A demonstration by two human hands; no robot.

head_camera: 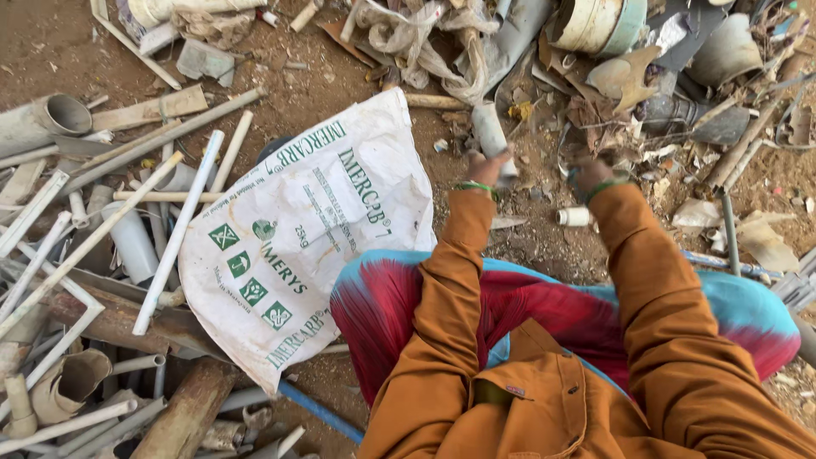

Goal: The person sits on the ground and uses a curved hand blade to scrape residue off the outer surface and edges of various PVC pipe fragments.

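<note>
My left hand [486,163], with a green bangle at the wrist, is closed around the lower end of a short pale grey pipe piece [490,126] that stands up from the dirt. My right hand [589,170], also with a green bangle, reaches into brown scraps and dry debris; its fingers are mostly hidden, and I cannot tell whether it holds anything. A small white pipe stub [575,217] lies on the ground just below and left of that hand. Both sleeves are orange-brown.
A large white printed sack [297,229] lies to the left of my arms. Several long white and grey pipes [178,229] are piled at far left. Buckets, torn cloth and broken plastic [595,25] crowd the top. A blue pipe [319,412] runs under the sack.
</note>
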